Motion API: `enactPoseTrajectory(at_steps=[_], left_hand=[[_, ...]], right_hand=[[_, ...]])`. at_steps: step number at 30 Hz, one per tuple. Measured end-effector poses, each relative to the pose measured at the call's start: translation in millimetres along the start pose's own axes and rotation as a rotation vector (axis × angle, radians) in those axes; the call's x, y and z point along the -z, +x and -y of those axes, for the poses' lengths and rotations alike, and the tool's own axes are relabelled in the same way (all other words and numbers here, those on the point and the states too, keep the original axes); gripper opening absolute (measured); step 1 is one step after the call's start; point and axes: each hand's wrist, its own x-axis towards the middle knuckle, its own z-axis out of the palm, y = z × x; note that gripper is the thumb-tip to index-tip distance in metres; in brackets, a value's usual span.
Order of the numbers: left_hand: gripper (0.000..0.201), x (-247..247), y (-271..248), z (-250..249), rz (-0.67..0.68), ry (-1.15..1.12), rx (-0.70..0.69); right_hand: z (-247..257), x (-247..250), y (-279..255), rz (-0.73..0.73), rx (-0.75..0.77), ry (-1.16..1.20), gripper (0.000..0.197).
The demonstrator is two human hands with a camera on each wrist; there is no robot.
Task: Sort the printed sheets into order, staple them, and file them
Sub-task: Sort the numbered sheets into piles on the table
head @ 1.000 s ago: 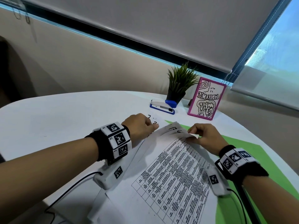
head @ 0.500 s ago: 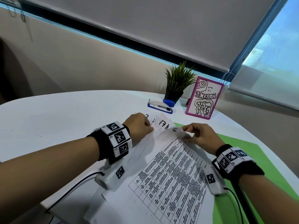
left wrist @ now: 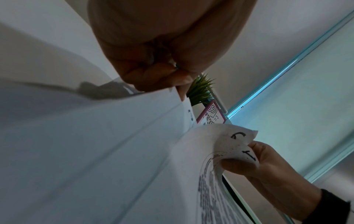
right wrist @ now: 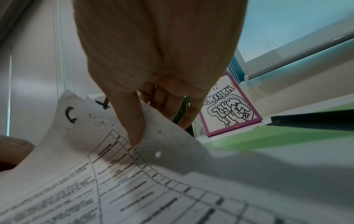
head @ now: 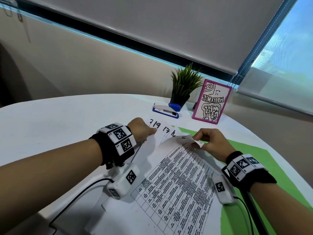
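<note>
The right hand [head: 210, 143] pinches the far corner of the top sheet [head: 179, 180], thumb on the printed side and fingers curled behind, so the corner bends up off the stack. In the right wrist view the thumb [right wrist: 132, 121] presses just beside the table grid printed on that sheet [right wrist: 118, 181], and handwritten marks show on the lifted corner. The left hand [head: 141, 130] sits at the centre of the head frame, fingers curled; in the left wrist view its fingertips [left wrist: 162, 78] pinch the upper edge of the lower sheets [left wrist: 95, 151]. Those lower sheets [head: 162, 131] fan out past the top one toward the upper middle of the frame, with handwritten numbers along their far edges. The whole stack lies on the white tabletop [head: 59, 124], running from the lower centre of the frame up to the hands, and its right side overlaps a green folder [head: 250, 153] that stretches to the lower right.

Above the hands, a blue and white stapler [head: 166, 110] lies flat on the tabletop, touching or just in front of a potted plant [head: 183, 87]. To the right of the plant a pink-framed drawing [head: 212, 101] stands upright, tilted slightly back. Both wrists carry black bands with white marker blocks, and thin black cables run from them toward the lower edge of the frame. Roller blinds cover the windows across the top of the frame.
</note>
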Motion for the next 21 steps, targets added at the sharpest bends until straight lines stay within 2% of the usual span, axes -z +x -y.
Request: enactPoseTrajectory(at_steps=[4,9,12,19,21], left_hand=[[0.041,1.7,-3.7,1.6,0.064,-0.027,0.023],[0.025,4.2,-7.9,3.2,0.099,-0.069,-0.020],[0.021,6.2,-10.6,0.4,0.146,-0.092,-0.038],[0.019,10.0,-15.6,-2.1,0.187,-0.034,-0.075],[0.018,8.0,-15.9,1.3,0.150,0.010,-0.101]], right_hand=[[-3.3,0.1,1.6,0.041,0.014,-0.042,0.029],[-6.0,-1.9,4.4,0.089,0.009,-0.079,0.028],[-4.0,-4.7,5.8,0.121,-0.034,-0.067,0.031],[0.7,-6.2,4.5,0.117,-0.005,-0.027,0.020],[3.7,-5.0,4.2,0.123,-0.004,-0.050,0.030]])
